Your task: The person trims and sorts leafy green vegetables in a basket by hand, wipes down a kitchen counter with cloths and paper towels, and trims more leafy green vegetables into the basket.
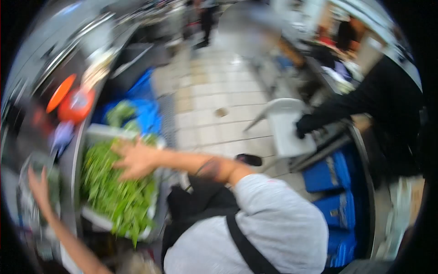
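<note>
My right hand (pixel 132 157) reaches across a heap of long green leaves (pixel 116 196), its fingers spread over the leaves near the far end. The leaves fill a pale rectangular tub (pixel 98 219), and some hang over its near edge. My left hand (pixel 40 187) is at the far left, fingers apart, beside a clear plastic container or bag (pixel 29 196) on the metal counter. Whether it touches that clear plastic cannot be made out. Motion blur softens both hands.
Orange-red round items (pixel 76 105) and a purple item (pixel 63 137) lie on the counter (pixel 68 169). Behind the tub is blue plastic (pixel 146 102). A person in black sleeves (pixel 360 96) reaches to a white chair (pixel 285 123). Blue bins (pixel 326 173) stand under the right counter.
</note>
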The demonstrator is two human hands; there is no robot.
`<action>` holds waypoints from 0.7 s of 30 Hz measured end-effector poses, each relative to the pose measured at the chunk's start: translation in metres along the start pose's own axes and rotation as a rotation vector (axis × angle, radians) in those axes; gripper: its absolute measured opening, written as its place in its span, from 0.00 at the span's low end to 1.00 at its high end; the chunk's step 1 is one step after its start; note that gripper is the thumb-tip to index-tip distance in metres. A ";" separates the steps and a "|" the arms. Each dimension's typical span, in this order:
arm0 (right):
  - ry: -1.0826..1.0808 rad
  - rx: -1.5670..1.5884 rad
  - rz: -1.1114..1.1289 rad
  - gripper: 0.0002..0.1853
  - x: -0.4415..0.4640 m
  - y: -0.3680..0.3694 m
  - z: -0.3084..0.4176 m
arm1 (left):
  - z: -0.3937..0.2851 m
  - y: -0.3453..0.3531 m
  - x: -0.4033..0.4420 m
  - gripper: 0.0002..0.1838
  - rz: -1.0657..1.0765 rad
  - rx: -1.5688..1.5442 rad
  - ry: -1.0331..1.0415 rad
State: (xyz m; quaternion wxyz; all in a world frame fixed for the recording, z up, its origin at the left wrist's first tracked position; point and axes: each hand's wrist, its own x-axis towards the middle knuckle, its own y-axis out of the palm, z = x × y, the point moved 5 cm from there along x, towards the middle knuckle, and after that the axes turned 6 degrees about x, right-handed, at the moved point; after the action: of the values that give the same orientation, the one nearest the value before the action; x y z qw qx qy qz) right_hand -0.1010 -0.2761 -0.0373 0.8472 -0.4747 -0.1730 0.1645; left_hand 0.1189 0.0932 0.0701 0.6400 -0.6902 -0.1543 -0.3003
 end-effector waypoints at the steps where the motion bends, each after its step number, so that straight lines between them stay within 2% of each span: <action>1: 0.023 -0.020 0.021 0.41 -0.012 -0.001 0.001 | 0.032 0.038 0.007 0.37 -0.131 0.045 0.114; 2: 0.016 0.007 -0.031 0.42 -0.023 -0.014 0.013 | 0.010 0.026 0.002 0.37 -0.042 0.281 -0.030; 3: -0.011 0.015 -0.173 0.38 -0.028 -0.021 0.021 | 0.020 0.037 -0.003 0.37 -0.140 0.405 -0.121; 4: -0.068 0.087 -0.272 0.23 -0.041 -0.041 0.027 | 0.015 0.041 -0.005 0.36 -0.469 0.564 -0.119; 6: -0.107 0.185 -0.538 0.08 -0.051 -0.051 0.015 | -0.034 0.011 -0.024 0.35 -0.594 0.663 -0.116; 9: -0.165 -0.030 -0.888 0.12 -0.088 -0.072 0.016 | -0.088 -0.018 -0.056 0.34 -0.543 0.654 -0.054; 12: -0.102 0.045 -1.009 0.18 -0.119 -0.054 -0.033 | -0.105 -0.029 -0.087 0.31 -0.526 0.559 0.100; 13: -0.023 0.204 -1.033 0.17 -0.133 -0.041 -0.052 | -0.103 -0.030 -0.096 0.29 -0.502 0.526 0.136; 16: 0.216 0.567 -0.872 0.10 -0.182 0.003 -0.098 | -0.063 -0.024 -0.118 0.25 -0.412 0.309 0.249; 17: 0.151 0.315 -0.808 0.11 -0.198 0.011 -0.106 | -0.053 -0.021 -0.129 0.23 -0.340 0.241 0.239; 19: 0.468 0.285 -0.632 0.21 -0.220 0.045 -0.112 | -0.043 -0.022 -0.156 0.21 -0.142 0.047 0.144; 20: 0.661 0.312 -0.442 0.26 -0.235 0.078 -0.127 | -0.035 -0.019 -0.173 0.20 -0.042 -0.050 0.098; 21: 0.843 0.333 -0.241 0.35 -0.249 0.110 -0.139 | -0.022 -0.009 -0.196 0.20 0.083 -0.287 -0.020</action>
State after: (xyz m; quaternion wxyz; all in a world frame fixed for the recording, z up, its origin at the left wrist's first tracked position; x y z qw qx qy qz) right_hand -0.2721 -0.4362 -0.2340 0.9213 -0.3343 0.1611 -0.1165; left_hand -0.0425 0.1063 -0.0429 0.5451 -0.7834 -0.0874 -0.2857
